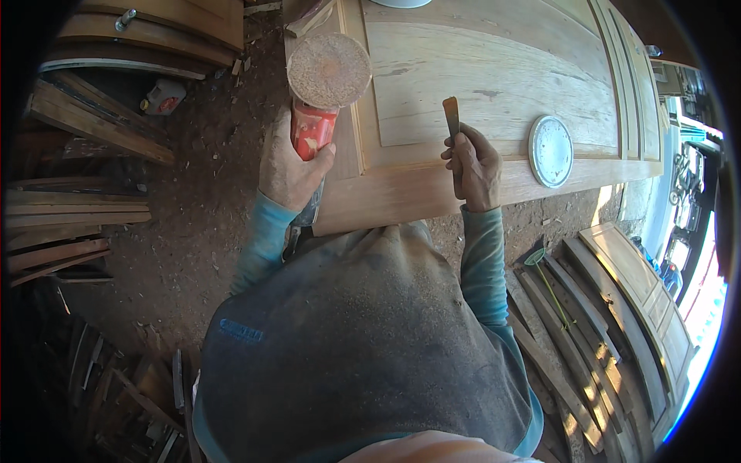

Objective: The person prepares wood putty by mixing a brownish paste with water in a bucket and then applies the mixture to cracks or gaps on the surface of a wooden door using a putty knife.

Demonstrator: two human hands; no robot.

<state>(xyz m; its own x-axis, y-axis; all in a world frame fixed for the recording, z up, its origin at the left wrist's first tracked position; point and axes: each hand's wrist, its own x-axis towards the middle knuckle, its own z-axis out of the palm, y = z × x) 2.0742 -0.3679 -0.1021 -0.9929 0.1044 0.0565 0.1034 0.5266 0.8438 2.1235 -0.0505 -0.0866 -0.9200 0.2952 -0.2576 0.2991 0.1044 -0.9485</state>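
Note:
My left hand (289, 167) is wrapped round the red body of an angle grinder (314, 127). Its round sanding disc (329, 71) faces up, coated with pale dust, over the left end of a panelled wooden door (432, 185). In my right hand (480, 166) is a narrow flat blade with a brownish-orange tip (452, 116), pinched between thumb and fingers and pointing away from me. Whether it is a scraper or another flat tool I cannot tell. That hand is above the door's near edge, left of a round whitish lid (551, 151) lying on the wood.
Stacked boards (77, 208) and a small container with a red cap (163, 97) lie at the left. To the right, long timber pieces (571, 332) lean beside another panelled door (644, 285). Part of a white round vessel (401, 2) shows at the door's far side.

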